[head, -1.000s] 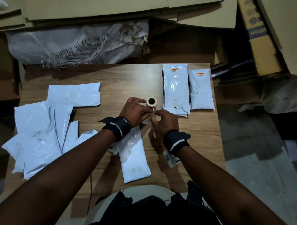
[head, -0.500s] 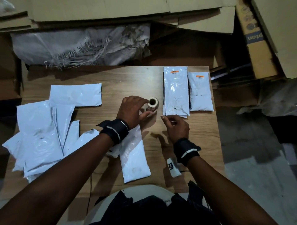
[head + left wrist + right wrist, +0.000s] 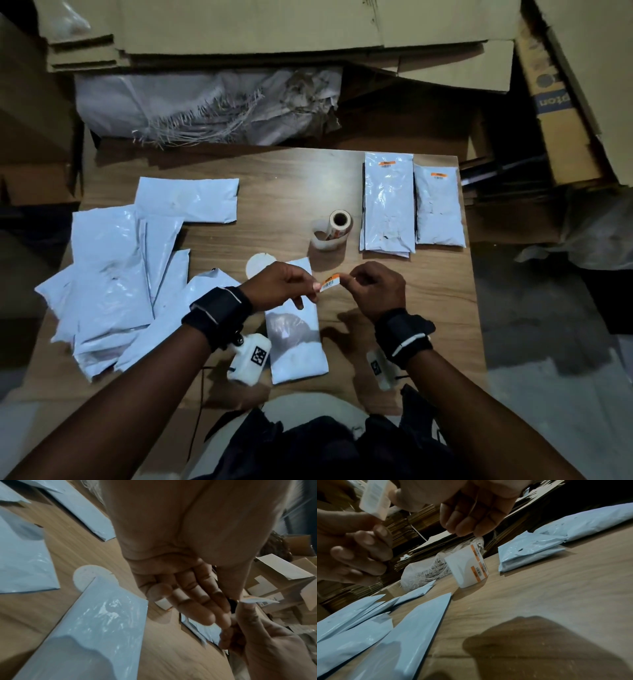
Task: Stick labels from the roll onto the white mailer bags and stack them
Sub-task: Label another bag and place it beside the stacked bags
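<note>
A small orange-and-white barcode label (image 3: 330,281) is stretched between my two hands just above the table. My left hand (image 3: 315,286) pinches its left end and my right hand (image 3: 343,279) pinches its right end. Under the left hand lies a white mailer bag (image 3: 296,337), lengthwise toward me. The label roll (image 3: 337,226) sits on the table beyond the hands, its backing strip curling out. The right wrist view shows the label (image 3: 375,497) from below and the roll (image 3: 467,566). In the left wrist view the label (image 3: 257,600) is seen edge-on.
Two stacks of labelled mailers (image 3: 387,202) (image 3: 438,209) lie at the far right of the wooden table (image 3: 281,178). A loose pile of unlabelled mailers (image 3: 109,274) covers the left side. A round white disc (image 3: 258,265) lies beside the near mailer. Cardboard (image 3: 274,31) is stacked behind.
Both hands have drawn back from the roll toward me. A label has come off the roll, which now sits alone, and is held between both hands over the near mailer.
</note>
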A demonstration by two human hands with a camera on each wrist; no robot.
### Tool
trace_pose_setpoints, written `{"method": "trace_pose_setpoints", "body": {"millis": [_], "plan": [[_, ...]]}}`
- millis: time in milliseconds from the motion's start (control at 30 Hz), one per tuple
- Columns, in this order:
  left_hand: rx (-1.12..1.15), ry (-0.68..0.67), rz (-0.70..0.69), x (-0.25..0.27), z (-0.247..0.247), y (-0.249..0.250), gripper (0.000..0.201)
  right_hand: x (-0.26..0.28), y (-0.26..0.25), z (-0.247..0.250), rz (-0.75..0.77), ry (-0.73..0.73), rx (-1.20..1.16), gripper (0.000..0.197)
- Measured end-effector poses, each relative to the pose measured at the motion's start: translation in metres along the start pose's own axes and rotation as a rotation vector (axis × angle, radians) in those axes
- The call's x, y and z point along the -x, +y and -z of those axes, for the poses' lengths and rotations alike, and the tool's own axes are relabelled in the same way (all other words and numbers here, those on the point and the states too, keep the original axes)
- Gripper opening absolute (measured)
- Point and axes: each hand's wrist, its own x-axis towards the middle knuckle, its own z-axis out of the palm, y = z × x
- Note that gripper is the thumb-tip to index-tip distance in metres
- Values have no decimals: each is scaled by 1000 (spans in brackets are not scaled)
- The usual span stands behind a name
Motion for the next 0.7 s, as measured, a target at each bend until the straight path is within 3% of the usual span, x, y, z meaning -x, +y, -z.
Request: {"method": "trace_pose_setpoints", "body": {"millis": [167,333,467,567,700], "plan": [[124,107,-33,19,0,-9,14,6,-6,-8,83,-8,14,46],[171,191,-66,39,4,-23,9,10,-15,-15,15,-129,62,32],[194,270,-104,50,7,-33,10,7,-24,-21,-95,-171,-77,19],[205,351,-133,55,10,-41,10,4,-41,-22,-203,-315,-269,10],[121,398,-149,57,12,-53,11,6,-56,-21,-331,-478,-457,13]]}}
